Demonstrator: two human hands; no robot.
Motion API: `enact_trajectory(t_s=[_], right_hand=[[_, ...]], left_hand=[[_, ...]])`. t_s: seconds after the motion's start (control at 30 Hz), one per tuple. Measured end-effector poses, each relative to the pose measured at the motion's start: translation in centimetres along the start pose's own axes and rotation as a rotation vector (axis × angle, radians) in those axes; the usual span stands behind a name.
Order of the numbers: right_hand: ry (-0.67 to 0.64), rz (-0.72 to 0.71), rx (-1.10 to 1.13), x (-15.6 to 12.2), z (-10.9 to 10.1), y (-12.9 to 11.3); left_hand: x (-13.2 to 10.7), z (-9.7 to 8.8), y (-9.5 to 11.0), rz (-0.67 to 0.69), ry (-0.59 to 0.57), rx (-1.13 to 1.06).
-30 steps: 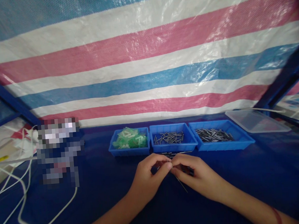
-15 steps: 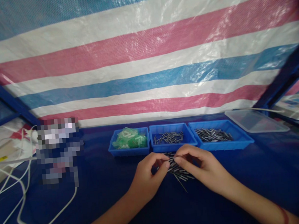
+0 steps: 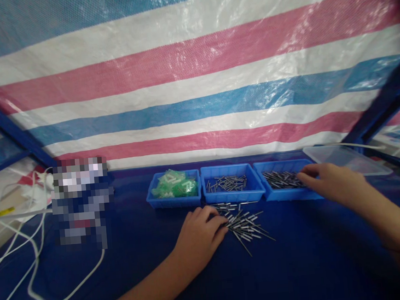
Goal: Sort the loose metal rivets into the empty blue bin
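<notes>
1. left hand (image 3: pixel 199 231) rests on the blue tablecloth (image 3: pixel 299 262), fingers curled together at the edge of the loose pile of metal pins (image 3: pixel 242 220); whether it pinches one i cannot tell
2. right hand (image 3: pixel 329 181) reaches into the right blue tray (image 3: pixel 276 194), fingertips closing on the pins there (image 3: pixel 280 179)
3. step in hand looks like fetching a pin; the next move likely calls for a fine pinch on just one

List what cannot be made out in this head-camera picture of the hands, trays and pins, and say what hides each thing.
- Head view: the thing left of the green-parts tray is pixelated.
- Whether the right hand grips a pin in the right tray: fingertips too small.
- What the left hand pinches at the loose pin pile: fingers cover it.
- The clear lid: partly behind the right hand.
</notes>
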State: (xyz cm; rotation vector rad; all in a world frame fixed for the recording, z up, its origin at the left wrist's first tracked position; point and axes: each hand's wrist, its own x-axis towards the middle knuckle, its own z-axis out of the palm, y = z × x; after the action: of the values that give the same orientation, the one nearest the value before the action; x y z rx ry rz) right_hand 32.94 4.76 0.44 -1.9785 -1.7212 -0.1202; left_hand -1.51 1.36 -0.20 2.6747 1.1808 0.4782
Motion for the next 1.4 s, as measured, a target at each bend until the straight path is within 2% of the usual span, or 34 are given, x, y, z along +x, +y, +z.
enact_trajectory(t_s=[0.1,0.17,0.23,0.37,0.43,0.57,0.67,0.9,1.03,1.2,1.4], right_hand=[[-0.101,0.096,-0.149,-0.3,-0.2,-1.0],[-0.083,0.123,-0.23,-0.6,-0.7,-2.2],[-0.008,0.091,-0.252,-0.9,-1.2,-3.2],[0.112,-0.088,-0.168,-1.6,-1.5,-5.1],[0.105,-0.208,-0.049,-2.5,-1.1,-6.7],[-0.144,-0.462,0.265,-5.0,-0.1,-10.9],[-0.23,-0.543,0.441,-6.6,0.6,-13.0],[-0.202,-0.352,0.697,-7.6,1.7,-13.9],[-0.218,-0.265,0.772,-7.7,1.9,-14.0],[-0.26,-0.252,0.809,-7.8,2.0,-14.0],[-0.251,-0.29,0.813,-7.7,2.2,-14.0]], left_hand=[[0.1,0.0,0.1,0.008,-0.001,0.032],[0.1,0.0,0.2,0.014,-0.006,0.064],[0.2,0.0,0.2,0.011,-0.011,0.094],[0.4,0.1,0.3,-0.018,0.021,0.079],[0.5,0.1,0.3,-0.044,0.087,-0.001],[0.7,0.1,0.2,-0.093,0.22,-0.206],[0.6,0.2,0.3,-0.118,0.253,-0.321],[0.5,0.3,0.6,-0.174,0.238,-0.455],[0.5,0.2,0.7,-0.13,0.209,-0.477],[0.5,0.0,0.8,-0.049,0.175,-0.459],[0.5,-0.1,0.8,-0.059,0.154,-0.43]])
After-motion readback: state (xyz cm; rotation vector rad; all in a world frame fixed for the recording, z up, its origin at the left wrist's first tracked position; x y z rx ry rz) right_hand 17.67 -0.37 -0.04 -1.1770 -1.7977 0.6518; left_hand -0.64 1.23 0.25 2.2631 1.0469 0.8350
